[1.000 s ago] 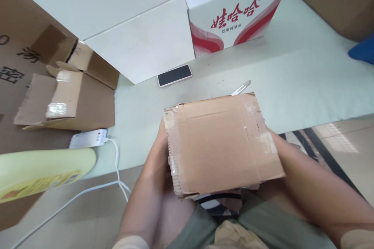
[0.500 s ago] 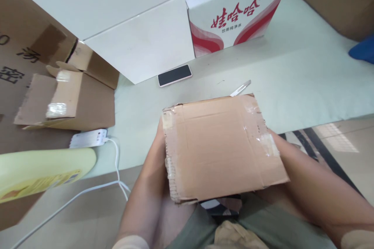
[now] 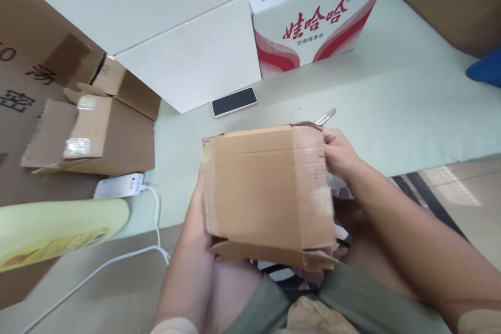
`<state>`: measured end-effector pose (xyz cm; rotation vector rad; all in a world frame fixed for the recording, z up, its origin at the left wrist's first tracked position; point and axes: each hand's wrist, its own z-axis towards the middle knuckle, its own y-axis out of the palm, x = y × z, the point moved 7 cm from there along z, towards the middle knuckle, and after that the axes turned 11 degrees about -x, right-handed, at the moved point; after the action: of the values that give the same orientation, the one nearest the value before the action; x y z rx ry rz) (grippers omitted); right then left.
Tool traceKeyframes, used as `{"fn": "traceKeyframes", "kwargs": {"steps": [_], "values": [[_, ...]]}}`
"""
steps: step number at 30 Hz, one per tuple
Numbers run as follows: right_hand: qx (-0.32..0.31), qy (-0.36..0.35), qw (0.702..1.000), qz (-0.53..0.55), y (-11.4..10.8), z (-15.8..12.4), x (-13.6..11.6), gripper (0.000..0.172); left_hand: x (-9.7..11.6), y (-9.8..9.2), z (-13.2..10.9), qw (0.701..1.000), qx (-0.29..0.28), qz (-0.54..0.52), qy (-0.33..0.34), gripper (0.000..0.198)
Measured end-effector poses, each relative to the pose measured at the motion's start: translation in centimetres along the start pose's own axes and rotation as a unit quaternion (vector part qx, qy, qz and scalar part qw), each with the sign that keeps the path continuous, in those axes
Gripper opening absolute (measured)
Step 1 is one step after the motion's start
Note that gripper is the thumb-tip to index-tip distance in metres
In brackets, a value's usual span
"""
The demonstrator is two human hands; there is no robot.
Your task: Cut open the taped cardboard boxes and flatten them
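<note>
Pale green tabletop (image 3: 415, 109) stretches wide rightward, with a worn carton (image 3: 258, 193) held across its near edge, the person's right hand (image 3: 340, 152) pinching the upper right edge, left hand (image 3: 200, 185) mostly hidden, grip unreadable.

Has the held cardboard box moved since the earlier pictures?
Yes, leftward in the picture: against the phone, the cardboard box now has its left edge beyond the phone's left end.

Dark-screened phone (image 3: 235, 102) beside a white box (image 3: 191, 57)
</note>
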<state>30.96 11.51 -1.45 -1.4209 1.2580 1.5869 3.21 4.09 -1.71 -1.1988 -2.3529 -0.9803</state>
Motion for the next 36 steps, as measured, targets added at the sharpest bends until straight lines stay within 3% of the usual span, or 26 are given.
{"fn": "traceKeyframes", "kwargs": {"steps": [6, 12, 17, 21, 26, 28, 31, 33, 36], "values": [[0.048, 0.011, 0.994, 0.097, -0.7, 0.2, -0.1, 0.05, 2.0, 0.5, 0.0, 0.998, -0.003, 0.023, 0.055, 0.037], [-0.019, 0.071, 0.99, 0.122, -0.4, 0.1, 0.3, 0.06, 6.0, 0.7, 1.5, 0.976, -0.045, -0.012, 0.214, 0.024], [-0.076, 0.057, 0.988, 0.118, 1.1, 0.3, 0.8, 0.064, 8.4, 0.8, 4.2, 0.959, -0.039, -0.058, 0.276, 0.042], [-0.031, 0.071, 0.992, 0.104, 1.3, 0.6, 1.8, 0.057, 8.6, 0.6, 4.9, 0.944, -0.055, -0.078, 0.316, 0.042], [0.044, 0.077, 0.993, 0.082, 0.2, 0.8, 2.3, 0.049, 8.4, 0.9, 4.6, 0.918, -0.174, -0.055, 0.353, 0.07], [0.067, 0.067, 0.994, 0.053, -0.2, 0.8, 2.1, 0.045, 8.1, 0.6, 5.1, 0.922, -0.184, -0.026, 0.341, 0.062], [0.094, 0.047, 0.994, 0.017, -0.5, 0.7, 1.7, 0.044, 7.7, -0.5, 6.6, 0.941, -0.138, -0.012, 0.307, 0.035], [0.075, 0.047, 0.996, 0.016, -0.1, 0.6, 1.6, 0.047, 7.6, -1.1, 7.3, 0.946, -0.113, -0.027, 0.302, 0.026], [-0.031, 0.095, 0.995, 0.019, 1.5, 0.4, 2.1, 0.048, 7.7, -1.0, 7.5, 0.94, -0.107, -0.044, 0.32, 0.021]]}}
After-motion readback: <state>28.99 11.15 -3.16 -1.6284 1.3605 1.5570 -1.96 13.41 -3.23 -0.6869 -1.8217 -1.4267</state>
